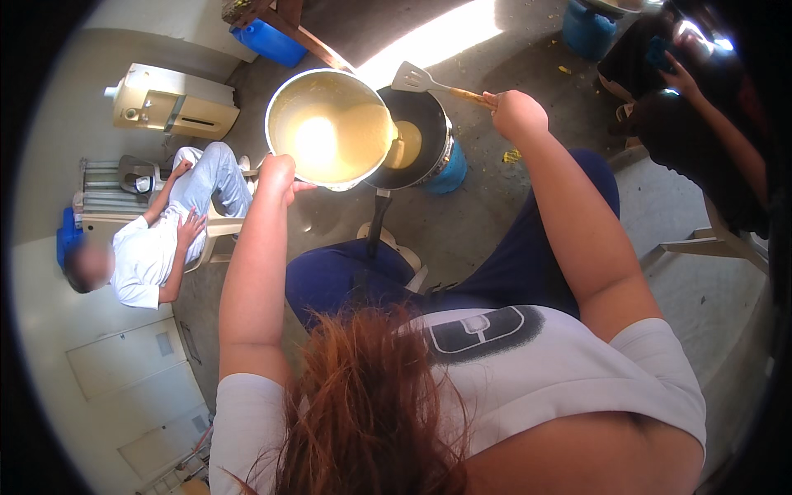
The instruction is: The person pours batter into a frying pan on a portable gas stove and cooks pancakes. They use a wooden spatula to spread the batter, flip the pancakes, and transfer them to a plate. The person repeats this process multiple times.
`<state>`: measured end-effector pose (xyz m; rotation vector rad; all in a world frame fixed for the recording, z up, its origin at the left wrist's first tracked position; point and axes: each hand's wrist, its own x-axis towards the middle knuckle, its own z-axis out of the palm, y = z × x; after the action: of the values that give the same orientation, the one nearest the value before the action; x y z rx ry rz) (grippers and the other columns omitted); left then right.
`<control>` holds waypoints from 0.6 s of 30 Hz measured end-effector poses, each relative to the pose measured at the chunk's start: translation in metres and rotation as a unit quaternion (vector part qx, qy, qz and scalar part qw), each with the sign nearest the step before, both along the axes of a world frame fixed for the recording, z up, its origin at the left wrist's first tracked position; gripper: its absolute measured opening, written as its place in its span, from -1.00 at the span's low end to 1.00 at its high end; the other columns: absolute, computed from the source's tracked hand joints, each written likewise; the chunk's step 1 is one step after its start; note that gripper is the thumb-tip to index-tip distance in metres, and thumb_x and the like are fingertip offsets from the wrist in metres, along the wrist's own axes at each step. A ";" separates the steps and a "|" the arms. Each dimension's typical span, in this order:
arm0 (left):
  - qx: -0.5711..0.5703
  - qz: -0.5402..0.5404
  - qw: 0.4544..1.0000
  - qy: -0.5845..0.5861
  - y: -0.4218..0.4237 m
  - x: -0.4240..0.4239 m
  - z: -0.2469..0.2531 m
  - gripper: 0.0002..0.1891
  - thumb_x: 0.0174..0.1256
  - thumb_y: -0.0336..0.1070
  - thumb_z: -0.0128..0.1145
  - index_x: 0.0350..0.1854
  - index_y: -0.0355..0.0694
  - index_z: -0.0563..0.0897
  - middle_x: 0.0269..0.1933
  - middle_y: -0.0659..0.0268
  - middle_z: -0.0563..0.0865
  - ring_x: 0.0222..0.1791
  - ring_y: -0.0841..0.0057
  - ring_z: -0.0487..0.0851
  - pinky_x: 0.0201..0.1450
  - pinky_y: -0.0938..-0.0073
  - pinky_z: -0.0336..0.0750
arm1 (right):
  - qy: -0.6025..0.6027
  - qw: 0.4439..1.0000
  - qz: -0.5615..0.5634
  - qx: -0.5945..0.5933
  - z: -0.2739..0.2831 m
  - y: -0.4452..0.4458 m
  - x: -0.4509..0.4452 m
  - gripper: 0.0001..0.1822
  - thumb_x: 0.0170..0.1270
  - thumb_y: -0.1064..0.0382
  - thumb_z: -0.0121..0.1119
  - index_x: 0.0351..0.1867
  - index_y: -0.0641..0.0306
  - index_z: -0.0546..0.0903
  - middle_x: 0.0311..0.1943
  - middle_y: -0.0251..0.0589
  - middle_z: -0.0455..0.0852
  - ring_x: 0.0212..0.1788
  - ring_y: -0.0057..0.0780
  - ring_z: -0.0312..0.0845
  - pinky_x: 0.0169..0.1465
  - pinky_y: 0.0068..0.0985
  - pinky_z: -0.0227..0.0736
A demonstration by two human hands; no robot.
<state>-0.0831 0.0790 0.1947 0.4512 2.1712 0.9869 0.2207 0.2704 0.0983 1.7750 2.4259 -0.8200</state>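
My left hand point(278, 176) grips the rim of a metal pot point(289, 102) that is tilted to the right. Yellow batter point(356, 139) runs over its lip into a dark frying pan point(427, 117) below, where a pool of batter point(405, 145) lies on the pan's bottom. The pan rests over a blue gas cylinder point(453, 170), and its black handle point(376, 226) points toward my legs. In my right hand point(521, 116) is a slotted spatula point(411, 78) with a wooden handle, raised above the pan's far right edge.
On the left a person point(151, 247) sits on a plastic chair point(219, 229). Another person point(699, 111) is at the right. A water dispenser point(207, 114), a blue jug point(269, 43) and a second blue cylinder point(588, 31) stand around. Yellow scraps point(512, 156) lie on the concrete floor.
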 end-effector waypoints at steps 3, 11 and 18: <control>0.005 0.000 1.000 -0.001 0.000 -0.003 -0.002 -0.57 0.08 -0.55 -0.29 0.07 -0.50 0.29 -0.05 -0.09 0.53 -0.24 0.11 0.66 -0.43 0.20 0.67 | 0.005 1.000 0.005 0.010 0.000 -0.001 0.002 -0.69 0.32 0.16 -0.07 0.05 -0.24 0.55 -0.17 -0.25 0.66 -0.13 -0.26 0.60 -0.13 -0.36 0.51; -0.003 0.008 1.000 -0.002 -0.001 -0.002 -0.004 -0.60 0.14 -0.53 -0.32 0.06 -0.54 0.31 -0.09 -0.13 0.56 -0.29 0.12 0.67 -0.43 0.22 0.65 | -0.001 1.000 -0.004 -0.009 0.004 -0.001 0.001 -0.70 0.32 0.12 -0.07 0.03 -0.18 0.57 -0.15 -0.22 0.66 -0.11 -0.25 0.60 -0.11 -0.36 0.49; 0.004 0.013 1.000 -0.011 -0.003 -0.006 -0.005 -0.60 0.16 -0.55 -0.36 0.06 -0.57 0.30 -0.07 -0.15 0.55 -0.27 0.09 0.67 -0.41 0.20 0.65 | 0.017 1.000 -0.005 0.018 -0.004 0.001 0.002 -0.72 0.31 0.06 -0.06 -0.04 -0.13 0.62 -0.16 -0.20 0.66 -0.11 -0.24 0.59 -0.10 -0.34 0.49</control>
<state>-0.0889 0.0755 0.1898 0.4148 2.1587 1.0108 0.2224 0.2717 0.0944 1.8020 2.4700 -0.8186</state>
